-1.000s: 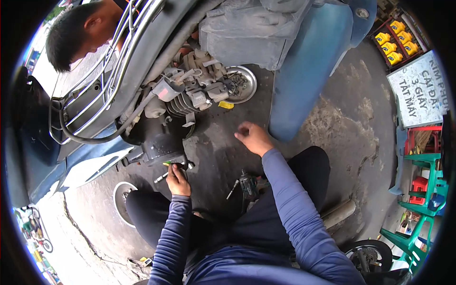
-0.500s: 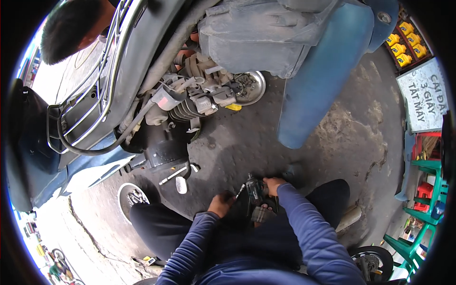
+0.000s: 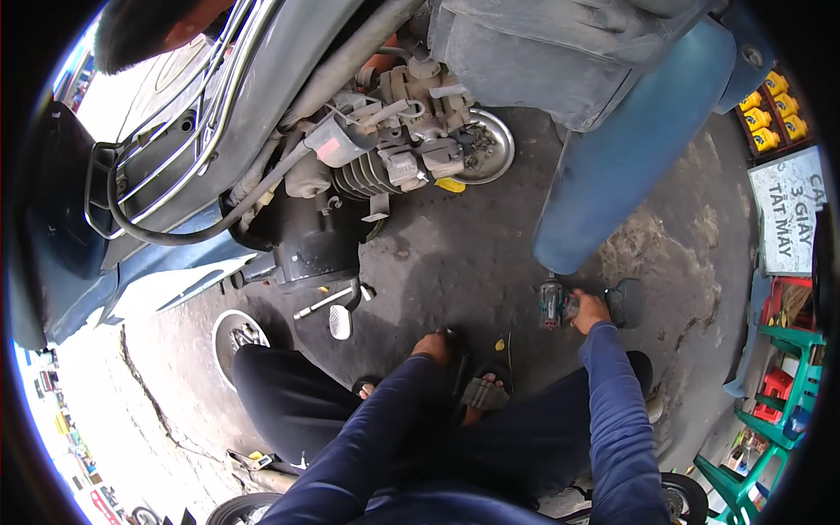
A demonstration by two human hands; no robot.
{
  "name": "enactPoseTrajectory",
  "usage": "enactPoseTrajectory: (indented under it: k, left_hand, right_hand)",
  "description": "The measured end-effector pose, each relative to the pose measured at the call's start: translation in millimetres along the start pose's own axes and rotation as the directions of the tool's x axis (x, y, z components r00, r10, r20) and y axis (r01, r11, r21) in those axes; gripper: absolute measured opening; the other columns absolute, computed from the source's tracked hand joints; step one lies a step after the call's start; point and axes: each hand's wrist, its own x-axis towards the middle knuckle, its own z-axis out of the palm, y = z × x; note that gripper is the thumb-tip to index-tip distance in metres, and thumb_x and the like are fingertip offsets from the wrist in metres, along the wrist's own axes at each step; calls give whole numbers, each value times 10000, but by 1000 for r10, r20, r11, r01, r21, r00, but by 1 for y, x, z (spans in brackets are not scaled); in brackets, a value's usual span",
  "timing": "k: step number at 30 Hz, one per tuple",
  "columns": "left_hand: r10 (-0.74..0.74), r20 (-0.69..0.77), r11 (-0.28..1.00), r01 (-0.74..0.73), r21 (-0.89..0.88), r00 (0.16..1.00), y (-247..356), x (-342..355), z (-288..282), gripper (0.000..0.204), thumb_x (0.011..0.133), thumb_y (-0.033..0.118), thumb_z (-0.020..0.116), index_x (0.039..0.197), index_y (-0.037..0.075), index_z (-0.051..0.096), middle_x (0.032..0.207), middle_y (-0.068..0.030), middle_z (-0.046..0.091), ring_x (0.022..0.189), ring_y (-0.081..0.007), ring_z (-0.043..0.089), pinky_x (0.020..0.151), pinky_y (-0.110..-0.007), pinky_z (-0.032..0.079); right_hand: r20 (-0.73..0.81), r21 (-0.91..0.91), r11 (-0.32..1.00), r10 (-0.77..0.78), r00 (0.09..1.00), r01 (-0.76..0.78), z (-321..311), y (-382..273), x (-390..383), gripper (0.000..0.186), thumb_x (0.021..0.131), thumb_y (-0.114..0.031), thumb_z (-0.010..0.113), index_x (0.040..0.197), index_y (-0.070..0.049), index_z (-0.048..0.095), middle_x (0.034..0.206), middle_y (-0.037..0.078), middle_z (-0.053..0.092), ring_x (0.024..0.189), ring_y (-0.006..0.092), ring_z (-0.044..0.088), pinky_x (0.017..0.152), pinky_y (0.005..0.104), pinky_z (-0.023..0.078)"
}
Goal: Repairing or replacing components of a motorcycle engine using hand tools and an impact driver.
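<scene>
While the right hand (image 3: 591,312) gripped a teal-and-black pistol-shaped driver (image 3: 551,303), slackness risked dropping it; the left hand's (image 3: 431,347) hold was unclear.

The dark floor (image 3: 429,254) carries two metal dishes (image 3: 503,161).

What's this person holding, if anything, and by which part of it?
The right grip holds a power tool by its handle. Whether the left grip holds anything can't be told.

Daylight; pavement (image 3: 131,446) at left overexposed; floor (image 3: 472,236) shaded; fisheye edges curved, corners black.
</scene>
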Motion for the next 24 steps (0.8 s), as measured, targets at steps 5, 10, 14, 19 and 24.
enactPoseTrajectory:
  k: [5,10,14,19,24]
  left_hand:
    - [-98,-14,902,83,-425,995,9,-25,-31,525,838,463,614,1152,42,619,1087,-216,648,1065,-396,592,892,-450,476]
    - [-182,98,946,202,-254,978,21,-38,-36,545,823,538,613,1074,58,678,1073,-217,655,1066,-367,606,896,-435,487]
    - [-203,178,977,187,107,963,40,-56,-11,496,825,492,626,1050,55,690,1030,-210,669,1045,-352,624,896,-440,498]
    - [-241,-43,970,242,23,970,-12,-26,-40,396,811,418,643,1009,81,705,991,-182,684,968,-351,655,818,-421,542]
    - [-425,-622,902,370,-225,658,-134,-14,-120,405,892,440,480,1042,109,659,902,-149,694,870,-354,671,758,-445,528]
  right_hand:
    - [-220,-34,973,216,951,-229,4,-15,7,499,704,-209,784,1163,-97,623,1129,192,637,1067,345,598,912,436,479]
    - [40,168,982,-99,994,91,25,-67,-12,365,697,-257,786,989,-63,685,954,165,686,944,347,642,829,426,510]
    - [206,-6,982,-185,961,190,56,-113,-16,339,715,-264,781,985,-78,694,977,142,690,951,323,647,828,421,509]
    - [142,128,959,-271,952,254,89,-149,-26,304,768,-256,726,988,-53,678,954,160,691,971,341,646,845,429,515]
    - [260,-282,515,-771,581,810,140,-178,-47,200,869,-132,515,926,-140,706,1212,65,575,1155,250,522,1009,454,390]
